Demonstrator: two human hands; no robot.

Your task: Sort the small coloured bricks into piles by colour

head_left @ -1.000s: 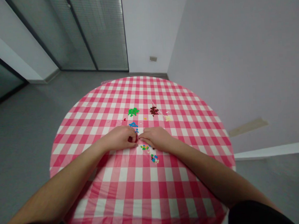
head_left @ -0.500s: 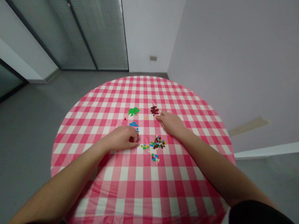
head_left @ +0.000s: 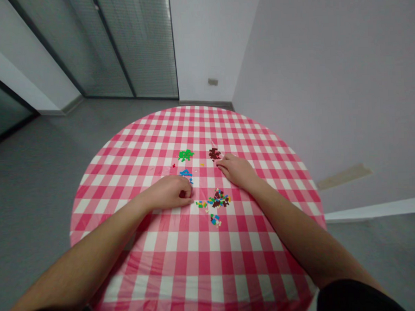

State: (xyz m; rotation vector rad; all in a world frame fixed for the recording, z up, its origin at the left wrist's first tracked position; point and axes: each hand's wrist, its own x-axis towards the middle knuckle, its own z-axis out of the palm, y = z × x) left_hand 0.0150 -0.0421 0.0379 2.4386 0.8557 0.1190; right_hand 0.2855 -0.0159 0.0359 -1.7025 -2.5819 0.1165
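Green pieces [head_left: 185, 155] and brown pieces [head_left: 214, 153] lay in heaps on a checked cloth [head_left: 192, 263]

The green pieces were bright and made a loose, flat heap at the far side of the left hand [head_left: 170, 191]. The brown pieces, dark like chocolate, formed a second heap to the right of them. The blue pieces [head_left: 185, 173] were spread between the green heap and the left hand, some of them just beside its fingers. A red bit [head_left: 173, 165] and a yellow bit [head_left: 202, 164] lay apart. Between the two forearms, a mixed pile [head_left: 219, 199] showed brown, green, blue, yellow and pale colours together, with a small cluster [head_left: 215, 220] on its near side and a little group [head_left: 201, 204] on its left, near the left thumb.

All pieces were small and seemed angular, but their exact shape was too small to tell. The cloth, covering a round table, had pink-red and white squares, a slightly shiny surface and fine wrinkles at the near side.

The left hand was curled, thumb below the bent fingers; I cannot tell if something was inside. The right hand [head_left: 236, 170] had its fingertips close together, just beside the brown heap; whether they pinched a piece, I cannot tell either.
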